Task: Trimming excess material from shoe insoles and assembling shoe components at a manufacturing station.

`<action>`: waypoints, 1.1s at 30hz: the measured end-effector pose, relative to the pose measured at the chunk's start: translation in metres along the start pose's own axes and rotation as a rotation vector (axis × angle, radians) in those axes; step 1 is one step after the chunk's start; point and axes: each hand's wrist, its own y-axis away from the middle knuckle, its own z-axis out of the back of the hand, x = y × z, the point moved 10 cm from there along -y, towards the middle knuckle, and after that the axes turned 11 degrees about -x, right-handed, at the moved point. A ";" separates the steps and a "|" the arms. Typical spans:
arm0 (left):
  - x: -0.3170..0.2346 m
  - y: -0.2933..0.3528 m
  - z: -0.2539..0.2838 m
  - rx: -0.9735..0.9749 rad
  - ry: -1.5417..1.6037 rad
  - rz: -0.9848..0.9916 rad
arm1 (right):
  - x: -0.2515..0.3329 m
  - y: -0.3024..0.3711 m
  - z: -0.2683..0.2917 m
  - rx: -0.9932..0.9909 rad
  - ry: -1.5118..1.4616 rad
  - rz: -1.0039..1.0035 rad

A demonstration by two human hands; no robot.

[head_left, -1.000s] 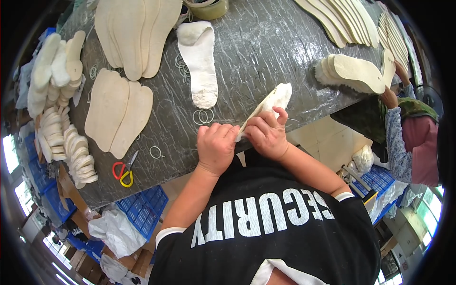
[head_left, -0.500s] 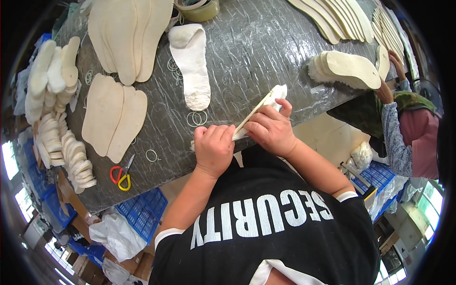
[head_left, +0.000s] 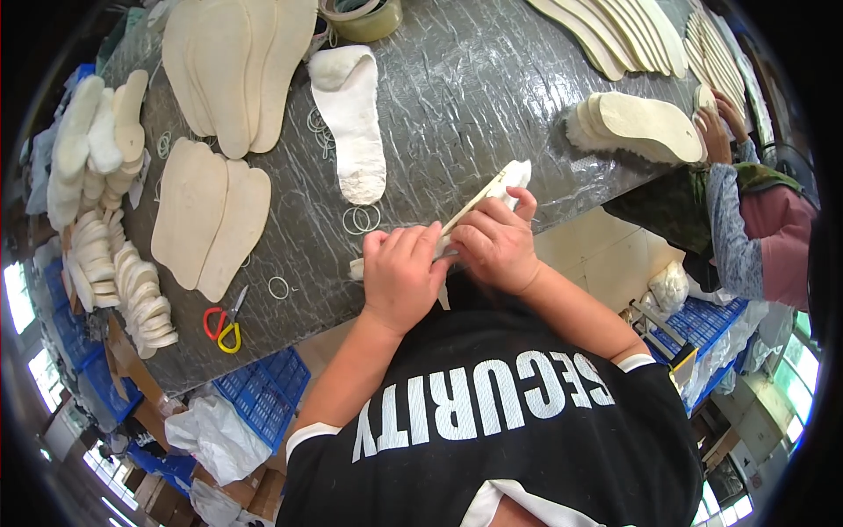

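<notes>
My left hand (head_left: 399,272): curled closed around the insole's low end.
My right hand (head_left: 492,244): fingers bent, pinching its middle.
Fluffy insole (head_left: 505,180): tilted at the desk's (head_left: 474,114) near edge, not put down yet; one or two, I can't tell.
Piles (head_left: 145,303): at left, maybe done.
Feel: soft white fuzz, thin tan edge.

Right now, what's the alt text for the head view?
Left hand and right hand hold a fleecy white insole by the dark table. Scissors and pale insoles lie at left; a co-worker's hands show at right.
</notes>
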 end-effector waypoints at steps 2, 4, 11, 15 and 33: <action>-0.001 -0.004 0.001 -0.022 0.026 -0.004 | 0.003 -0.001 0.001 0.014 -0.010 0.019; 0.001 -0.001 -0.006 0.004 0.015 -0.012 | -0.003 -0.004 0.004 0.032 -0.031 -0.032; 0.001 -0.001 -0.005 -0.022 0.019 -0.019 | -0.011 -0.009 0.011 0.057 0.002 0.019; 0.001 -0.001 -0.005 -0.010 0.038 -0.018 | -0.011 -0.011 0.011 0.052 0.009 0.013; -0.002 -0.015 -0.003 0.071 0.099 -0.019 | -0.016 -0.011 0.013 0.237 -0.118 0.153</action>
